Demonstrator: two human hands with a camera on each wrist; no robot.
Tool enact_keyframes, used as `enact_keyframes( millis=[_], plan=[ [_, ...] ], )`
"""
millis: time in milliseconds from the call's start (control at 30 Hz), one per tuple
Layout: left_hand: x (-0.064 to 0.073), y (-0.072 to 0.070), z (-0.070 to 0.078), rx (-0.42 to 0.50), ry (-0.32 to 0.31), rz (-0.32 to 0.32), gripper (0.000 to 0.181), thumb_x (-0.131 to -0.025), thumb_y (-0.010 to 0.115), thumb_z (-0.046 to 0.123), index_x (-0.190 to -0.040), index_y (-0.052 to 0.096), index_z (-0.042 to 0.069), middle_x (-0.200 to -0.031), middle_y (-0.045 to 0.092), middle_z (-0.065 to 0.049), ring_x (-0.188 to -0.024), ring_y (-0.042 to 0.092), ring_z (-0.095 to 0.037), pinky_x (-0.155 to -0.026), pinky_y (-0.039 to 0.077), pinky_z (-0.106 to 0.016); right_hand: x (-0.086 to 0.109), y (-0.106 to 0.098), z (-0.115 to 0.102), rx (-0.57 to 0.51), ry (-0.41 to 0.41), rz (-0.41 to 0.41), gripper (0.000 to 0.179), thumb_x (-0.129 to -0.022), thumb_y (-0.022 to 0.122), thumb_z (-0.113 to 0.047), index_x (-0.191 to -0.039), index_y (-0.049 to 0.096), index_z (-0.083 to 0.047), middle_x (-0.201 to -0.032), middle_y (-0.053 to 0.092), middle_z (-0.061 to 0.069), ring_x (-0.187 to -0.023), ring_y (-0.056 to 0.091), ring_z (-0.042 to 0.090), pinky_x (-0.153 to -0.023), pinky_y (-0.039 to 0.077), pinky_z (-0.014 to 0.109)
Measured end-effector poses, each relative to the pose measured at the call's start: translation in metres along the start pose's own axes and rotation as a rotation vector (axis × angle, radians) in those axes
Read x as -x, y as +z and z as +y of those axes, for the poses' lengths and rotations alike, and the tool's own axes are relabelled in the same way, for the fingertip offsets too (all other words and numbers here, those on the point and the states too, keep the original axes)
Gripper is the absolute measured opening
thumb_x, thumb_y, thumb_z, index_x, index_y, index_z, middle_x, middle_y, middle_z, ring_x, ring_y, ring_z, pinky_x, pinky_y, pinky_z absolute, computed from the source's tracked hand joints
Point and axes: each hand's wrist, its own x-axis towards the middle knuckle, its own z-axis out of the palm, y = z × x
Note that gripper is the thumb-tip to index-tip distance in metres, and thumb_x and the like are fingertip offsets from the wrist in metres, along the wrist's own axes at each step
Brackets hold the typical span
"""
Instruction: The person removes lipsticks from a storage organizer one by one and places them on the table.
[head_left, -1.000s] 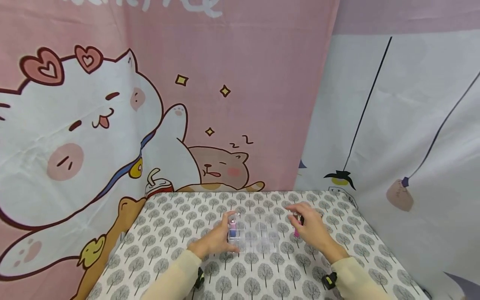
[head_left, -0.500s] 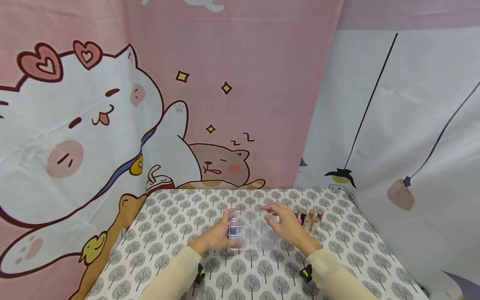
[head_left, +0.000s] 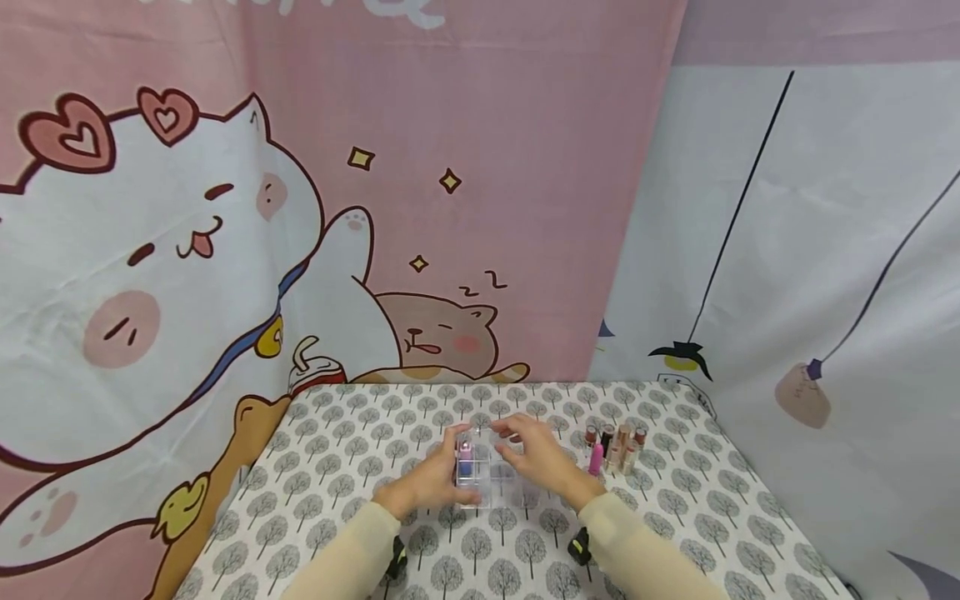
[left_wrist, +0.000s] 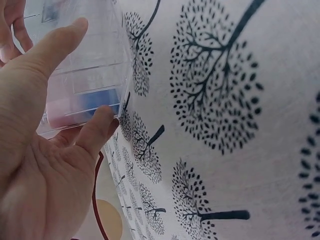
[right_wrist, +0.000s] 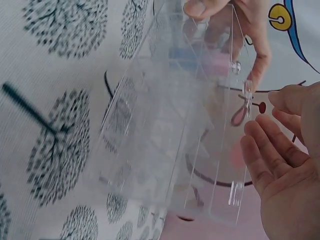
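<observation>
A clear plastic compartment box [head_left: 507, 495] lies on the tree-print cloth, with a small pink-and-blue tube [head_left: 466, 458] in its left part. My left hand [head_left: 433, 478] grips the box's left end between thumb and fingers; the left wrist view shows fingertips beside the tube's blue part [left_wrist: 101, 101]. The right hand [head_left: 537, 454] hovers at the far side of the box with loosely bent fingers. In the right wrist view, its fingers [right_wrist: 272, 145] are close to the box's hinged edge and hold nothing visible. Whether they touch the box, I cannot tell.
Several lipstick-like tubes [head_left: 623, 450] stand in a cluster to the right of the box, with a bright pink tube [head_left: 596, 459] at their left. The patterned cloth [head_left: 360, 437] covers the table. Behind it hangs a cartoon-print curtain [head_left: 540, 208].
My right hand has moved left from beside the tube cluster to over the box, leaving the tubes in full sight. The left hand keeps its hold on the box's left end.
</observation>
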Motion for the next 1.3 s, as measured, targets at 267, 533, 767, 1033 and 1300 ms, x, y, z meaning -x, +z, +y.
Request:
enact_keyframes(
  millis=[267,533,767,1033,1300],
  plan=[
    [0.001,-0.001,0.0,0.005,0.014,0.005,0.131,-0.088,0.105,0.02,-0.181,0.013,0.019,-0.136,0.069,-0.03,-0.107,0.08,-0.03,-0.094,0.068,-0.03,-0.01,0.013,-0.008,-0.001,0.016,-0.076,0.034,-0.108,0.083,-0.008,-0.141,0.078,-0.005,-0.135,0.082,0.013,-0.117,0.082,0.031,-0.104,0.073,0.052],
    [0.0,-0.001,-0.001,0.015,0.022,0.001,0.129,-0.089,0.105,0.018,-0.18,0.014,0.017,-0.143,0.067,-0.028,-0.113,0.079,-0.029,-0.095,0.067,-0.029,-0.017,0.028,-0.006,-0.029,0.016,-0.121,0.036,-0.107,0.083,-0.009,-0.142,0.078,-0.002,-0.135,0.082,0.017,-0.117,0.084,0.035,-0.103,0.073,0.055],
    [0.0,0.0,-0.005,0.011,0.045,0.008,0.129,-0.087,0.106,0.02,-0.179,0.016,0.019,-0.148,0.07,-0.021,-0.122,0.08,-0.034,-0.108,0.069,-0.04,-0.018,0.037,-0.004,-0.029,-0.023,-0.12,0.037,-0.104,0.087,-0.008,-0.14,0.079,0.001,-0.132,0.083,0.018,-0.111,0.086,0.036,-0.099,0.075,0.046],
    [0.002,0.001,-0.004,0.04,0.036,-0.008,0.126,-0.089,0.105,0.019,-0.178,0.017,0.019,-0.152,0.069,-0.02,-0.129,0.079,-0.038,-0.112,0.069,-0.044,-0.017,0.047,0.0,0.004,-0.035,-0.118,0.034,-0.105,0.087,-0.013,-0.138,0.081,-0.005,-0.127,0.086,0.012,-0.109,0.085,0.03,-0.098,0.075,0.048],
    [-0.001,-0.003,0.0,0.025,0.044,-0.011,0.126,-0.088,0.105,0.018,-0.178,0.017,0.016,-0.153,0.069,-0.021,-0.127,0.08,-0.038,-0.112,0.07,-0.047,-0.022,0.052,-0.005,0.069,-0.055,-0.083,0.027,-0.102,0.091,-0.011,-0.128,0.086,-0.007,-0.114,0.083,0.011,-0.103,0.083,0.027,-0.094,0.074,0.033]
  ],
)
